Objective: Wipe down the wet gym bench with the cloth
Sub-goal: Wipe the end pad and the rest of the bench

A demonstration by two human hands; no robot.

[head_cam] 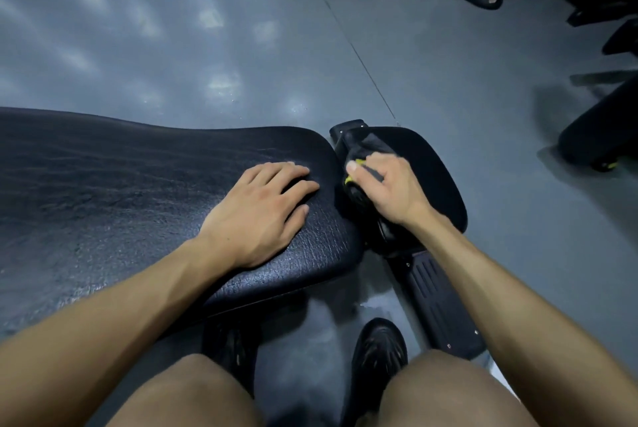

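premises: a gym or fitness room. evidence: a padded black gym bench (138, 185) in textured vinyl lies under the left hand (255, 209), with a separate seat pad (438, 178) under the right hand (390, 185). a grey rubber-type floor (207, 47) with a seam extends beyond both hands. further dark padded equipment (600, 130) stands well right of the right hand.

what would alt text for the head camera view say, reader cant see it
A person's right hand grips a dark cloth on the small seat pad of a black gym bench, while the left hand rests flat on the long pad. Grey floor surrounds it.
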